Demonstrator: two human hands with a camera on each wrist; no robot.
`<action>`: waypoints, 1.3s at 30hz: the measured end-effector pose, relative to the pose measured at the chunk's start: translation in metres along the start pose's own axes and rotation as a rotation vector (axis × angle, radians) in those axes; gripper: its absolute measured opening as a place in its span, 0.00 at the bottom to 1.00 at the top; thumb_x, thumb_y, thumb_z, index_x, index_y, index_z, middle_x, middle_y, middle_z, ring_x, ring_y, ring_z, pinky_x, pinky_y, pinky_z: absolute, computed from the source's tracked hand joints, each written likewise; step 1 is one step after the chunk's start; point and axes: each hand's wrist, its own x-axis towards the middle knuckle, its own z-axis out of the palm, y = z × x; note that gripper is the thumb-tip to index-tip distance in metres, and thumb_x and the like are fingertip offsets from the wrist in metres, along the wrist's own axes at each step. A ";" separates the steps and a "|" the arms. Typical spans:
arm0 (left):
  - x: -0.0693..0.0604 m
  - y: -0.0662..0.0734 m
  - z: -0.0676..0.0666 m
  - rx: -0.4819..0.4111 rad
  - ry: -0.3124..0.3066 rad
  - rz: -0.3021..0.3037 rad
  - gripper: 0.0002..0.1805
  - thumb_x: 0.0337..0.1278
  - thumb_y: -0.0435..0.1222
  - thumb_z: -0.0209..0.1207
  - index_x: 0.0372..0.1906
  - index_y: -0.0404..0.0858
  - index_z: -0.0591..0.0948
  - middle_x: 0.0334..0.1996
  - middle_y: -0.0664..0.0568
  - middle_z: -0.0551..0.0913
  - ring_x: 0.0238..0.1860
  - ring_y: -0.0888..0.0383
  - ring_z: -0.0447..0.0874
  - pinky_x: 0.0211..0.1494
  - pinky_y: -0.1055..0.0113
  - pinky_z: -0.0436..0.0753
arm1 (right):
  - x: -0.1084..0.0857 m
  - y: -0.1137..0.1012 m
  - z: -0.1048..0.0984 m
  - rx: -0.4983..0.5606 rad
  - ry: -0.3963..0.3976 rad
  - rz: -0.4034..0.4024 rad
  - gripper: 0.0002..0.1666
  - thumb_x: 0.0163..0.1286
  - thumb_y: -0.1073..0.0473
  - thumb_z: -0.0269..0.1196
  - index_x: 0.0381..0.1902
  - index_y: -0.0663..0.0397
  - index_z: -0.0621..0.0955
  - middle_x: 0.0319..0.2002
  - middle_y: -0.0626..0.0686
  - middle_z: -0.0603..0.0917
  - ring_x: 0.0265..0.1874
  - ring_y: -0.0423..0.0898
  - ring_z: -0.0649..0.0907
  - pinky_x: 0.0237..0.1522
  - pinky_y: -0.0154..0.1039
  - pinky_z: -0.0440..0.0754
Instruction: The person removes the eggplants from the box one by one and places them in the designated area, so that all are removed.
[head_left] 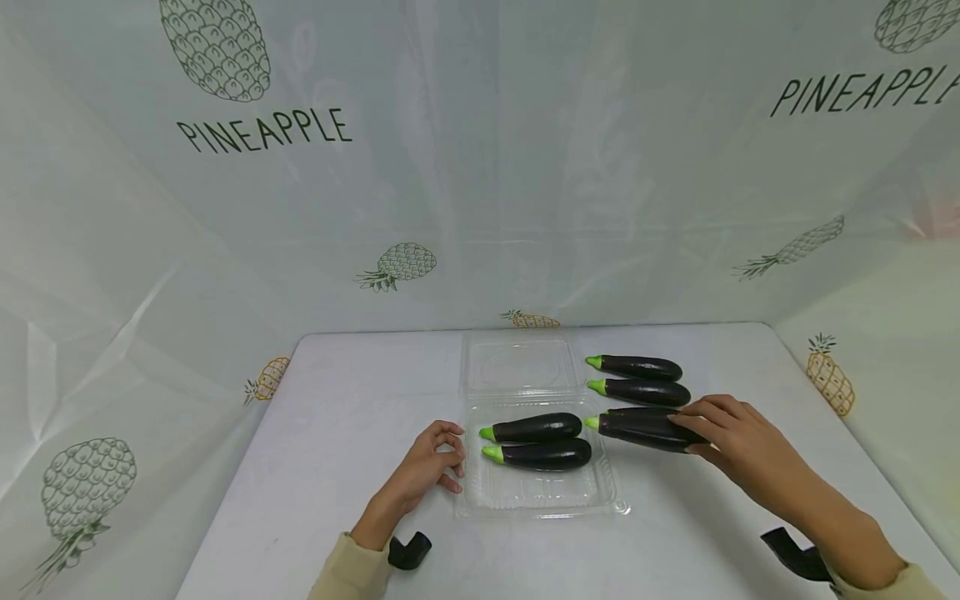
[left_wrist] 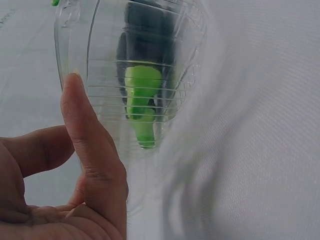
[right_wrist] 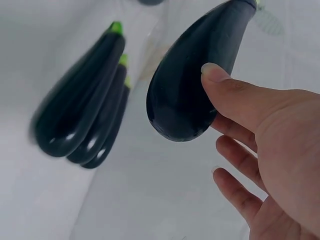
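My right hand (head_left: 765,458) pinches the wide end of a dark eggplant (head_left: 645,430) between thumb and fingers; its green stem points left, towards the clear container. Two eggplants (head_left: 536,428) (head_left: 547,456) lie side by side in the container's base (head_left: 525,500). My left hand (head_left: 423,468) is at the container's left side, and in the left wrist view a finger (left_wrist: 82,120) touches its clear rim (left_wrist: 58,50). In the right wrist view the held eggplant (right_wrist: 195,75) appears apart from three others (right_wrist: 80,95).
The container's open lid (head_left: 521,365) lies flat behind its base. Two eggplants (head_left: 641,367) (head_left: 641,392) rest on the white table (head_left: 360,375) right of the lid, with a third (head_left: 637,411) largely hidden behind the held one. A pineapple-print sheet (head_left: 480,167) hangs behind the table.
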 end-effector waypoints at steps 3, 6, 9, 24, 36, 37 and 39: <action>0.000 0.000 0.000 -0.001 0.002 0.000 0.23 0.68 0.23 0.56 0.64 0.25 0.66 0.41 0.47 0.74 0.30 0.56 0.78 0.25 0.69 0.85 | -0.008 0.007 0.000 0.002 0.001 0.019 0.49 0.83 0.31 0.29 0.47 0.53 0.90 0.44 0.48 0.86 0.46 0.54 0.82 0.45 0.52 0.80; 0.001 0.000 0.000 0.002 0.003 0.000 0.23 0.67 0.23 0.57 0.64 0.25 0.66 0.41 0.46 0.74 0.30 0.56 0.78 0.25 0.69 0.85 | -0.016 0.013 0.002 -0.002 -0.004 0.029 0.49 0.82 0.31 0.29 0.46 0.53 0.90 0.42 0.48 0.86 0.45 0.54 0.82 0.44 0.52 0.79; 0.001 0.000 0.000 0.006 0.006 -0.001 0.23 0.67 0.23 0.57 0.63 0.25 0.66 0.41 0.46 0.75 0.30 0.56 0.78 0.25 0.69 0.85 | -0.022 0.018 0.005 -0.002 -0.011 0.035 0.49 0.82 0.31 0.29 0.45 0.54 0.90 0.42 0.48 0.87 0.45 0.54 0.82 0.45 0.51 0.79; -0.001 0.001 0.001 0.004 0.007 -0.002 0.22 0.68 0.22 0.56 0.63 0.25 0.66 0.40 0.48 0.74 0.30 0.56 0.78 0.25 0.69 0.85 | -0.042 0.030 0.025 0.011 -0.086 0.032 0.20 0.58 0.54 0.78 0.46 0.56 0.89 0.43 0.50 0.87 0.46 0.55 0.83 0.41 0.57 0.85; -0.002 0.002 0.001 0.000 0.005 -0.002 0.23 0.67 0.23 0.56 0.63 0.24 0.66 0.40 0.48 0.74 0.30 0.57 0.78 0.25 0.69 0.85 | -0.049 0.035 0.040 0.006 -0.097 0.010 0.33 0.35 0.66 0.81 0.46 0.56 0.89 0.43 0.51 0.87 0.46 0.55 0.83 0.42 0.56 0.84; -0.002 0.002 0.001 -0.001 0.006 -0.003 0.23 0.67 0.23 0.56 0.63 0.24 0.66 0.40 0.49 0.74 0.30 0.57 0.78 0.25 0.69 0.85 | -0.050 0.036 0.041 0.003 -0.099 0.015 0.33 0.34 0.66 0.82 0.46 0.56 0.89 0.43 0.51 0.87 0.46 0.55 0.83 0.42 0.56 0.84; -0.002 0.001 0.001 -0.002 0.008 -0.004 0.22 0.67 0.23 0.56 0.63 0.24 0.66 0.40 0.49 0.74 0.30 0.57 0.78 0.25 0.69 0.85 | -0.051 0.036 0.041 0.000 -0.104 0.026 0.33 0.34 0.67 0.83 0.45 0.56 0.89 0.43 0.51 0.87 0.46 0.55 0.83 0.43 0.56 0.84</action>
